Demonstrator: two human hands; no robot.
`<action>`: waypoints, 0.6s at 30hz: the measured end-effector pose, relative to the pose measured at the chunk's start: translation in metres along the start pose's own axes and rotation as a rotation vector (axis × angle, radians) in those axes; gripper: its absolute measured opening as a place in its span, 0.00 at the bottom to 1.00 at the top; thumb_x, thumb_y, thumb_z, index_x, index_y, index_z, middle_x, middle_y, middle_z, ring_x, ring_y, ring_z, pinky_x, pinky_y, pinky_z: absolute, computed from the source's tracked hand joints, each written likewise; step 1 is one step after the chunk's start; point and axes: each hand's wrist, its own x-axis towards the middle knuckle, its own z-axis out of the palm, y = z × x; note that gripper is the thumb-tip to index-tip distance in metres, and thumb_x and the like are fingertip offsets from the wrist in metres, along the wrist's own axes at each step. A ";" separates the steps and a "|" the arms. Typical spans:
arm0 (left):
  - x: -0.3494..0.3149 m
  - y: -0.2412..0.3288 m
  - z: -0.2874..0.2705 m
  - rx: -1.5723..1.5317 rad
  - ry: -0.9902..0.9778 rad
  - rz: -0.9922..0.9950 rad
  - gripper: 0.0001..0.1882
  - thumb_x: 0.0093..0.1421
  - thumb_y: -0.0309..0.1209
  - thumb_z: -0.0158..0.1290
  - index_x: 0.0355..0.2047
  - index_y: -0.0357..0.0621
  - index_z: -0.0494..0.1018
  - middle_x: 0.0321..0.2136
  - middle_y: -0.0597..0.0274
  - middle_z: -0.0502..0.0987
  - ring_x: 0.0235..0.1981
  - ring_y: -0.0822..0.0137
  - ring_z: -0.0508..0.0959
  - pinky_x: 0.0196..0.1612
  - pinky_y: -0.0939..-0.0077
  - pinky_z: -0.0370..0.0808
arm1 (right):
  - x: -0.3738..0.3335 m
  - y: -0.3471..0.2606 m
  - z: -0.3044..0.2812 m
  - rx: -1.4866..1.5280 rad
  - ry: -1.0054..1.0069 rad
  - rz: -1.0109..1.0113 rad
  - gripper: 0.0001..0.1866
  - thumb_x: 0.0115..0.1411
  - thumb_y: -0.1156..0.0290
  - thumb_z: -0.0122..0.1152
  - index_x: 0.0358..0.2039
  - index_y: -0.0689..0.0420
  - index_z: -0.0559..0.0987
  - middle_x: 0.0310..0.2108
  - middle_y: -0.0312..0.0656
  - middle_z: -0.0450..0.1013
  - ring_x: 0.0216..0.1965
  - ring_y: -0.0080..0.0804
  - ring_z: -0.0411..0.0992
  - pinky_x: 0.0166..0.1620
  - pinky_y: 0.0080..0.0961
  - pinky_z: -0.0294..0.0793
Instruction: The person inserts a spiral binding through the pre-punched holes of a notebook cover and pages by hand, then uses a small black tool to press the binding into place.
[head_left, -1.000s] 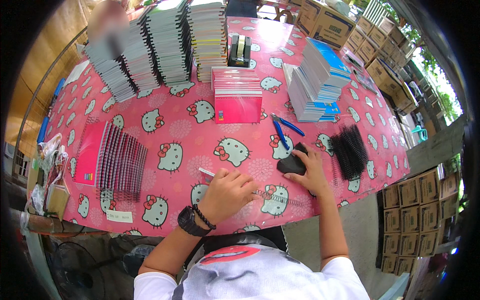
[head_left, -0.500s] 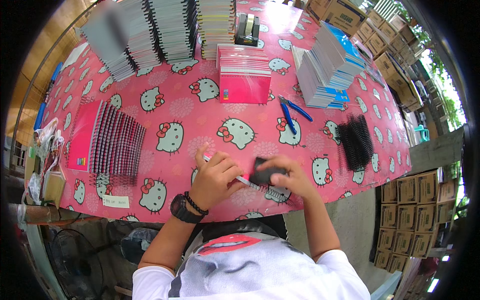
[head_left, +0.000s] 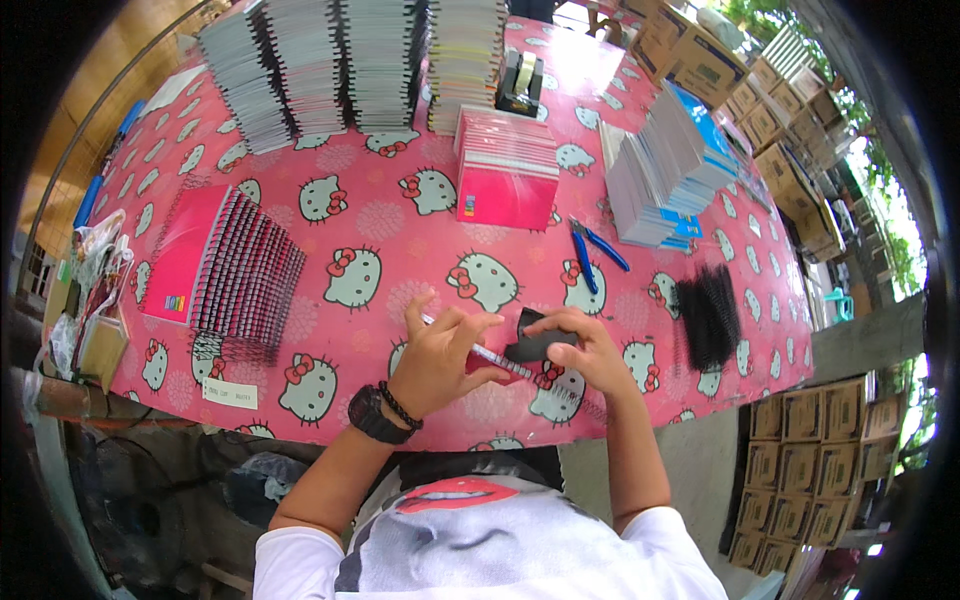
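Note:
Near the front edge of the table, my left hand grips a thin notebook held with its spine edge up. Its thumb and fingers are closed round the notebook, one finger sticking out. A thin dark spiral binding coil trails from the notebook's right end below my right hand. That hand is closed on a black flexible pad, which sits against or just above the spine beside the coil. Whether the pad touches the coil is hard to make out.
Pink notebooks with coils stand at left; pink unbound ones are stacked ahead. Blue-handled cutters and a pile of black coils lie to the right. Tall notebook stacks, a tape dispenser and blue-covered books stand farther back.
The view has shifted, so the table's things appear lower. My right hand and the black pad have moved slightly along the spine, and my left fingers have spread a little.

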 end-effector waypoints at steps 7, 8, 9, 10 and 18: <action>0.003 -0.005 0.002 0.081 -0.056 0.043 0.20 0.40 0.42 0.65 0.32 0.50 0.73 0.27 0.70 0.74 0.37 0.68 0.73 0.57 0.47 0.51 | -0.015 -0.026 -0.004 -0.301 0.239 -0.341 0.34 0.35 0.48 0.73 0.41 0.54 0.79 0.49 0.50 0.68 0.51 0.43 0.65 0.50 0.34 0.65; 0.005 -0.004 0.001 0.098 -0.061 0.034 0.18 0.40 0.41 0.65 0.30 0.50 0.74 0.27 0.69 0.74 0.38 0.67 0.73 0.57 0.47 0.51 | -0.019 -0.034 -0.005 -0.388 0.353 -0.399 0.34 0.32 0.52 0.75 0.42 0.53 0.79 0.54 0.51 0.65 0.52 0.46 0.63 0.50 0.37 0.63; 0.006 -0.005 0.001 0.115 -0.066 0.025 0.16 0.41 0.41 0.65 0.27 0.49 0.74 0.27 0.69 0.75 0.38 0.67 0.73 0.57 0.47 0.51 | -0.022 -0.038 -0.001 -0.512 0.346 -0.428 0.34 0.32 0.52 0.75 0.42 0.52 0.78 0.55 0.51 0.64 0.52 0.46 0.63 0.50 0.38 0.62; 0.008 -0.006 0.002 0.113 -0.076 0.022 0.16 0.41 0.41 0.65 0.27 0.49 0.74 0.27 0.69 0.75 0.38 0.67 0.73 0.57 0.47 0.51 | -0.027 -0.042 0.004 -0.645 0.342 -0.448 0.34 0.32 0.52 0.75 0.42 0.52 0.78 0.56 0.51 0.62 0.52 0.46 0.63 0.50 0.38 0.61; 0.014 -0.014 0.008 0.128 -0.058 0.027 0.15 0.41 0.41 0.64 0.25 0.48 0.74 0.26 0.68 0.75 0.38 0.67 0.73 0.57 0.46 0.51 | -0.035 -0.040 0.016 -0.868 0.226 -0.487 0.32 0.35 0.56 0.73 0.45 0.48 0.76 0.59 0.47 0.58 0.49 0.43 0.63 0.46 0.43 0.59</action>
